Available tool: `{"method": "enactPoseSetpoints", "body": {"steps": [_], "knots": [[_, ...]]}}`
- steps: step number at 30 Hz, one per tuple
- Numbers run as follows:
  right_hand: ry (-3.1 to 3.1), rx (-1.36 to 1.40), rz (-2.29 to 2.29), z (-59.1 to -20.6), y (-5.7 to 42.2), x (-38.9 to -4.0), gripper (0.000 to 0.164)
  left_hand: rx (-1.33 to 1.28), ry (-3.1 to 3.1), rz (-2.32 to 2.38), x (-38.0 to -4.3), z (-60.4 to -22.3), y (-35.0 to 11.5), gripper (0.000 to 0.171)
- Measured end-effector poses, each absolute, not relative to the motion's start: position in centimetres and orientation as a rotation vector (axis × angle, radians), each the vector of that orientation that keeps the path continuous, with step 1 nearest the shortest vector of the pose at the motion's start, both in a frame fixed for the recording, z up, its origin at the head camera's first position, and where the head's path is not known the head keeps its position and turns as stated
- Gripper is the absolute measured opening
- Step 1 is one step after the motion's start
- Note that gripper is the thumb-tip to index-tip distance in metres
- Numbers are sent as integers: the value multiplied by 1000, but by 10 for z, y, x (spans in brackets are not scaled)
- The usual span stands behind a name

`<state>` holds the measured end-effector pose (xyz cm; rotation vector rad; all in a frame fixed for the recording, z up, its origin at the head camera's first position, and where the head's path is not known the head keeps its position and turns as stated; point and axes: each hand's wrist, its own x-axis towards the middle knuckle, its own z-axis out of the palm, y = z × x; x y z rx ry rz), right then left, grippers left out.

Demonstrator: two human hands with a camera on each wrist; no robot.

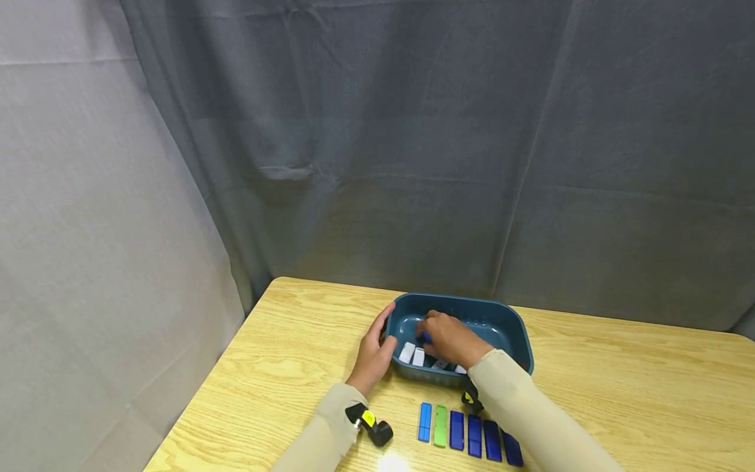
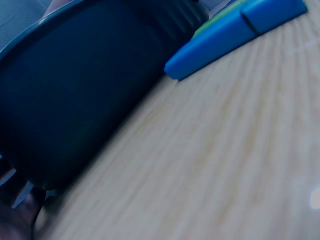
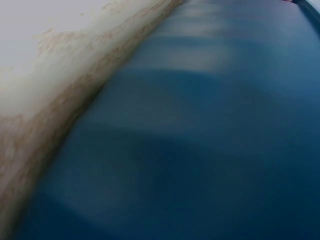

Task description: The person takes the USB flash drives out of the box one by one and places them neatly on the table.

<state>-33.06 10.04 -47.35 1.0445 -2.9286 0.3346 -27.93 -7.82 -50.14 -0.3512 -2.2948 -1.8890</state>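
A dark teal plastic bin (image 1: 519,334) stands on the table, and its outer wall (image 2: 75,90) fills much of the left wrist view. My left hand (image 1: 373,354) rests against the bin's left end, fingers fairly straight and thumb near the rim. Inside the bin, my right hand (image 1: 451,337) pinches a dark blue stick (image 1: 426,337), mostly hidden by the fingers. White sticks (image 1: 418,356) lie on the bin's floor beside that hand. The right wrist view shows only the bin's blurred ridged wall (image 3: 200,125) and a pale edge.
In front of the bin lies a row of flat capped sticks resembling USB sticks: a light blue one (image 1: 425,422), a green one (image 1: 440,426) and several dark blue ones (image 1: 474,436). The right forearm partly covers the row's end. A grey curtain (image 1: 377,164) hangs behind the wooden table (image 1: 283,341).
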Motion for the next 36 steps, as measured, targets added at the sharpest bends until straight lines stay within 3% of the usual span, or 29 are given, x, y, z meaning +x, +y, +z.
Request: {"method": "enactPoseSetpoints", "body": {"steps": [21,36], "knots": [[-3034,922,301,-468,100,-327,31,-347,-2298,-1883,-279,-500,-78,62],[-3010,914,298,-468,103,-328,30,-314,-2291,-1850,-300,-538,-78,66]]}}
